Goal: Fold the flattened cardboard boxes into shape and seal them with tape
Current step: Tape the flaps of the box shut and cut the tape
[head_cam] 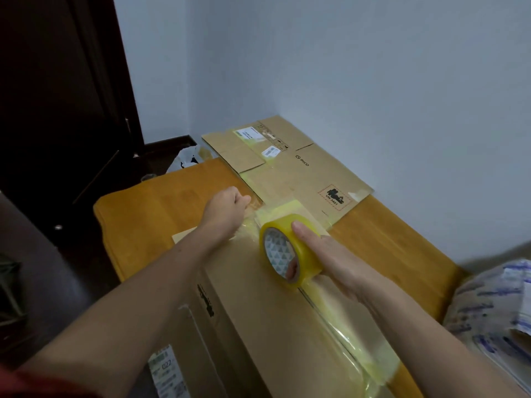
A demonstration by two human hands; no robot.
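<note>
Sealing was the step in hand. The right hand (330, 259) gripped the yellow tape roll (287, 251), with the thumb over its outer face and a fingertip showing inside the core. The roll stood on edge on top of the folded box (258, 326), toward its far end. A tape strip (344, 334) lay along the top seam from the near right edge up to the roll. The left hand (227, 205) was at the far edge of the box with its fingers curled; whether it held the edge, held tape or only pressed down, I could not tell.

The next move probably called for drawing the roll over the far edge, pressing the strip flat and tearing it.

A flattened box (290, 165) lay on the far part of the wooden table (149, 208), touching the wall and not yet folded. It lay just beyond the far edge and could crowd the roll there. A printed plastic bag (494, 305) sat at the near right, and a dark door (57, 96) stood on the left.
</note>
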